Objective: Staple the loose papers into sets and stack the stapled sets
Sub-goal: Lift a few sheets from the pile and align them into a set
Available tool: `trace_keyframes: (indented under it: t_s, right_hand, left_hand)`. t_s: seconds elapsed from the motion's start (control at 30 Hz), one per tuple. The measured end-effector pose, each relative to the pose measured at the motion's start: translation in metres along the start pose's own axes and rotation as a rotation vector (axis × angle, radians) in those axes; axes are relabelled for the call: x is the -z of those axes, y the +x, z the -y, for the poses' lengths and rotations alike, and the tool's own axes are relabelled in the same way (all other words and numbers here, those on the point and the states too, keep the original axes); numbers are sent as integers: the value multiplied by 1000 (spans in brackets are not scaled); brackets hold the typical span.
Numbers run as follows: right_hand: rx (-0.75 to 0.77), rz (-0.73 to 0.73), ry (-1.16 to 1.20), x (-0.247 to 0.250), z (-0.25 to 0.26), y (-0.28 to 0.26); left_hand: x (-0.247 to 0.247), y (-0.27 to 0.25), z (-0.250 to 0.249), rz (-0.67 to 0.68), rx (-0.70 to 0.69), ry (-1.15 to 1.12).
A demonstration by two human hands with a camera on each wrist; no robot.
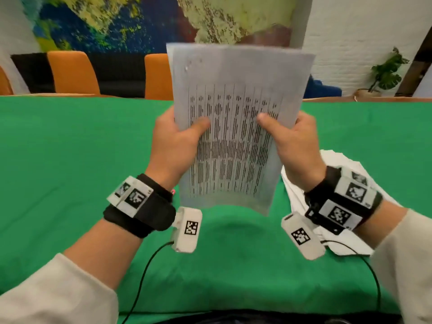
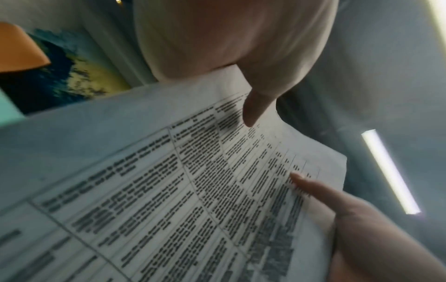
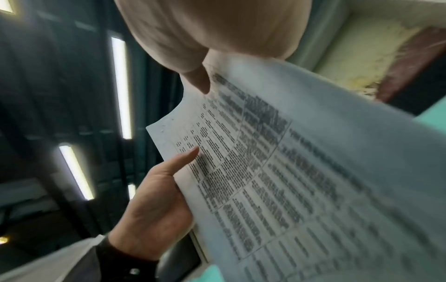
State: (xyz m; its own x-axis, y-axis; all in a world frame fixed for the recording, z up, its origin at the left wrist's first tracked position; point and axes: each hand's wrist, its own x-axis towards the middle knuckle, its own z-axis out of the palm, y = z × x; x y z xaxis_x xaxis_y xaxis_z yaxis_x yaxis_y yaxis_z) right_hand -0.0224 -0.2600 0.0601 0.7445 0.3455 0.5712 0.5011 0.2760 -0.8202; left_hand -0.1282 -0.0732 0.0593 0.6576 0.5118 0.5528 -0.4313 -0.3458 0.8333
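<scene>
A set of printed sheets [image 1: 236,90] with a table of text stands upright above the green table [image 1: 70,160]. My left hand [image 1: 177,139] grips its left edge, thumb on the front. My right hand [image 1: 295,143] grips the right edge the same way. The left wrist view shows the sheets [image 2: 169,190] with my left thumb [image 2: 253,108] on them and my right hand [image 2: 362,219] opposite. From the right wrist I see the sheets [image 3: 313,171], my right thumb [image 3: 200,82] and my left hand [image 3: 156,200]. No stapler is in view.
A pile of white papers [image 1: 336,160] lies on the table under my right wrist. Orange chairs [image 1: 72,71] stand along the table's far edge. A potted plant [image 1: 385,71] is at the back right. Cables [image 1: 145,272] trail from both wrist cameras.
</scene>
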Motion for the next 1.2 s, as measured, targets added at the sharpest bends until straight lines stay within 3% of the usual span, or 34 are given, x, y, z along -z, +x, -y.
trace_keyframes:
  t_s: [0.13,0.37,0.53,0.8,1.0,1.2]
  right_hand:
    - [-146,28,-85,-6,-33,-18]
    - [-20,8,44,-4,-9,8]
    - [-212,72,-89,1,-52,-22]
    - [-117,92,21,6,-25,-5]
    - [-281,178,-119,8,-59,-32]
    - [-235,127,4,5,-41,-5]
  left_hand:
    - [1,-24,37,11,200,63]
    - [5,-1,3,-31,111,-59]
    - [3,-34,43,34,323,2]
    - [5,-13,20,-5,241,-90]
    - [5,-49,52,96,402,44]
    - [5,-21,30,24,338,-76]
